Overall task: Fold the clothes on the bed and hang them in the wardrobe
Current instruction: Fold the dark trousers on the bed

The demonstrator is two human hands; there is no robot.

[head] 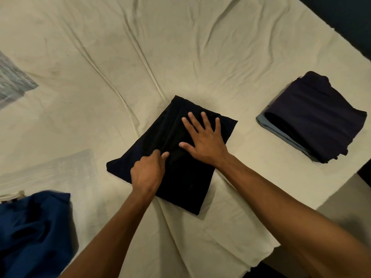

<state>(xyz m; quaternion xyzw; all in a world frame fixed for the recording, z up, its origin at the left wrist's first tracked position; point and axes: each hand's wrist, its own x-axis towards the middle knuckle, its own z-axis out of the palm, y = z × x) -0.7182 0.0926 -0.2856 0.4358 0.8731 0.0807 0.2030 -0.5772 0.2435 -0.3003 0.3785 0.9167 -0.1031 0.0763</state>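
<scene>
The black garment (pixel 180 157) lies folded in a rectangle at the centre of the bed (pixel 100 57). The right hand (pixel 202 141) presses flat on it, fingers straight and spread. The left hand (pixel 147 173) rests on its near-left part, fingers curled, apparently pinching a fold. A folded stack (pixel 313 117) lies well apart at right; blue cloth (pixel 34 227) lies at lower left.

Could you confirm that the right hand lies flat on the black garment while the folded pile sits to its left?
Not quite: the head view shows the folded pile to the right of the black garment. The right hand does lie flat on it.
</scene>
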